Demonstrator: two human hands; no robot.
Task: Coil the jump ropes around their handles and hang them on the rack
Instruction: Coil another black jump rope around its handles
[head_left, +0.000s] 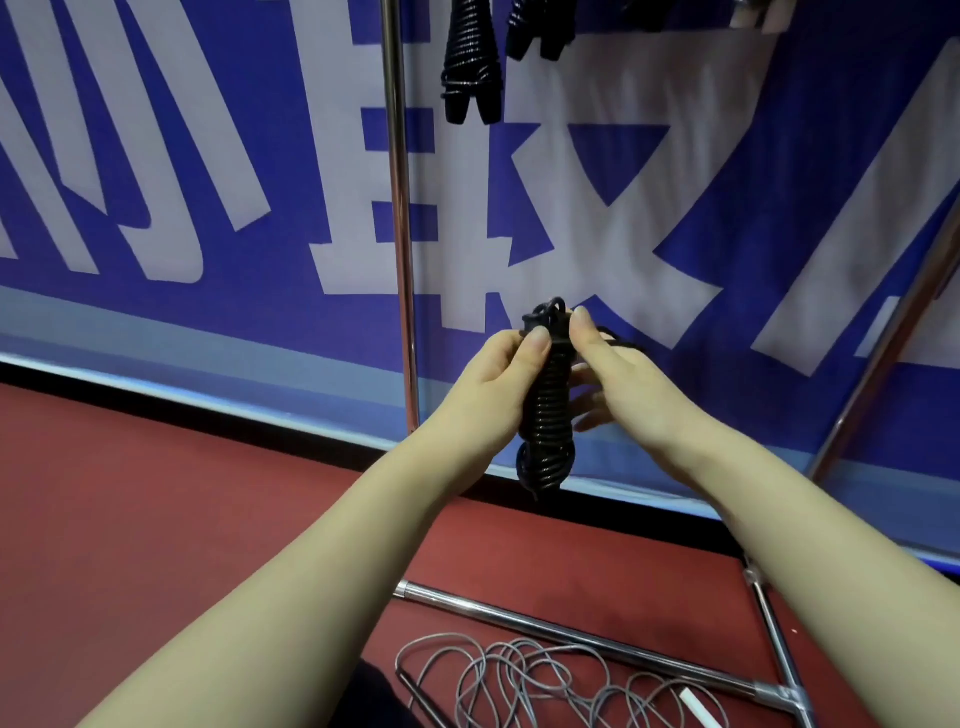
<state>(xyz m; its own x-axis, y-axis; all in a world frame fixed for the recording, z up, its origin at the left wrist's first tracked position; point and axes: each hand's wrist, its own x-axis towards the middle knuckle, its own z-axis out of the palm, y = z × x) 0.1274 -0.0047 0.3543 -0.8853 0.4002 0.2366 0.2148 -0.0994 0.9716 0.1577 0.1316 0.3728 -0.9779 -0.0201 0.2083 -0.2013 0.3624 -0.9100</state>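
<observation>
Both hands are up beside the rack (399, 208). The left hand (496, 387) has its fingers wrapped round the middle of the coiled black jump rope (548, 415), held upright. The right hand (626, 376) pinches its top end. Other coiled ropes (470, 67) hang above, and a loose grey rope (545, 680) lies on the red floor (156, 493).

Rack pole (402, 260) stands left of open space.
</observation>
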